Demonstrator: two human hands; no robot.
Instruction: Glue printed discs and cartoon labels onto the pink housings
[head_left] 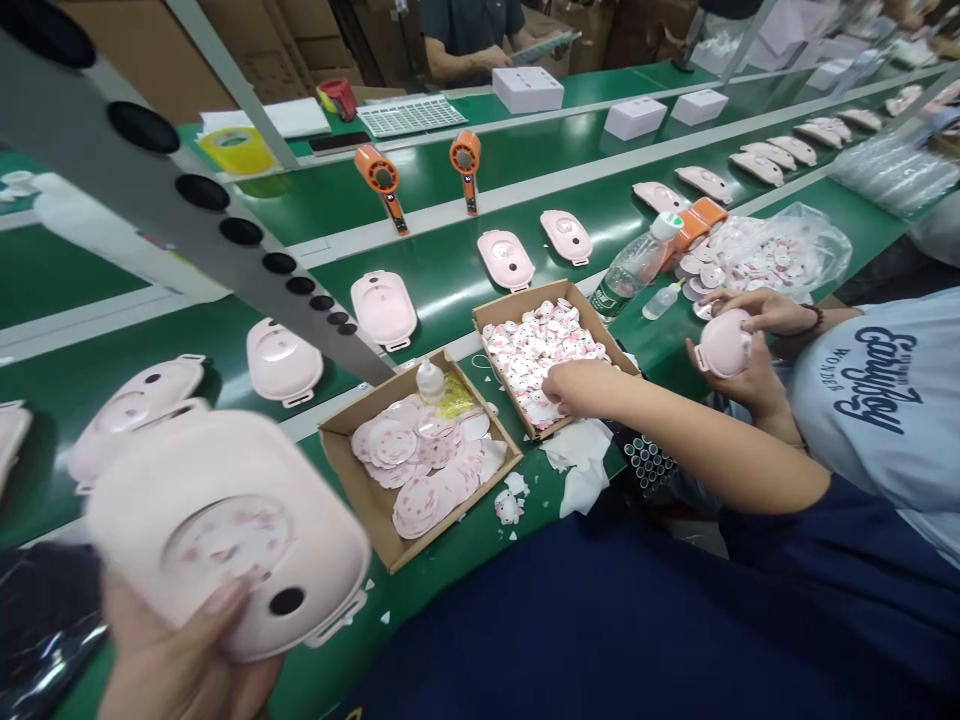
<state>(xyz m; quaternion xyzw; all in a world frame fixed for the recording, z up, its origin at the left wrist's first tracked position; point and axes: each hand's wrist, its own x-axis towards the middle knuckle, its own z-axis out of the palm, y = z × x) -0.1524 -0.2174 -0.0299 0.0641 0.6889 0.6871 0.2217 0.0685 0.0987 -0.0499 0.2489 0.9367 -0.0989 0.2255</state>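
In my left hand I hold a pale pink plastic cover, tilted toward me, thumb on its front. The cover has a round recess with a printed disc and a dark oval spot below. My right hand reaches into a cardboard box of small white and pink cartoon-figure pieces. Its fingers are curled together down at the pieces; what they pinch, if anything, is hidden. Beside it, a second cardboard box holds round printed discs, a small white-capped bottle and a yellow packet.
Pink covers lie along the green belt. A slanted grey perforated post rises between me and the belt. Two orange handheld fans lie beyond. A co-worker's hands hold a pink part at right, near a plastic bottle.
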